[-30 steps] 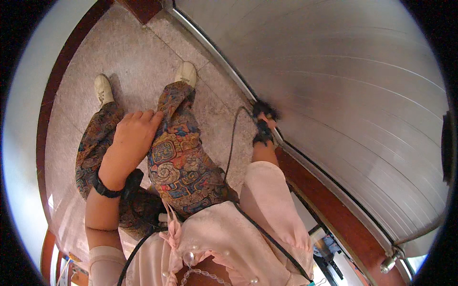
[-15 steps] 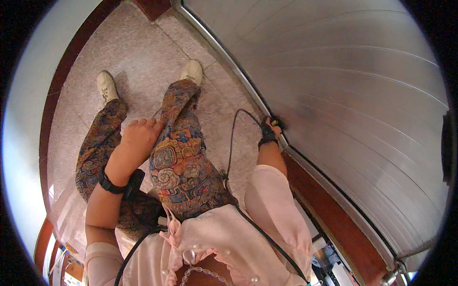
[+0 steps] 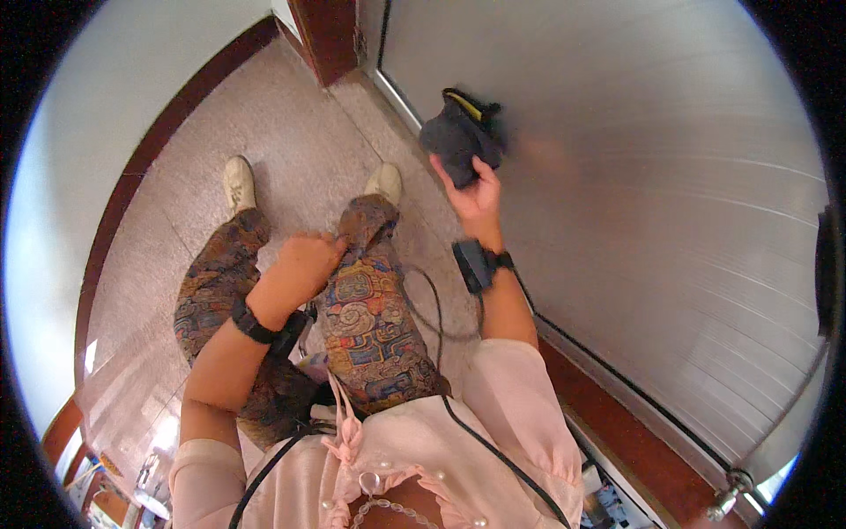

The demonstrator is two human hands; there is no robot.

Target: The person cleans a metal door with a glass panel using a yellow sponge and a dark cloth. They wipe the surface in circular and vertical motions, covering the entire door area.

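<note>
A: Right hand (image 3: pixel 476 198)?
B: Partly closed, gripping near end of dark grey item (image 3: pixel 458 139); rest juts forward past it, beside metal panel (image 3: pixel 634 185)
A: Left hand (image 3: pixel 307 269)?
B: Curled by patterned trouser leg (image 3: pixel 374 322); can't tell if holding anything

We cannot see where the fingers of the left hand (image 3: pixel 304 267) end, since they curl out of our sight against the trousers (image 3: pixel 363 309). On the right hand (image 3: pixel 478 201) we make out two fingers; the others are hidden from us, and blur keeps us from telling what the dark pad (image 3: pixel 456 139) is. One stretch of the cable (image 3: pixel 436 298) is smeared too. The view's rim cuts off the metal panel (image 3: pixel 652 176) and a black thing (image 3: pixel 825 273) that we cannot identify. The clutter (image 3: pixel 110 495) at lower left is too small for us to tell.
</note>
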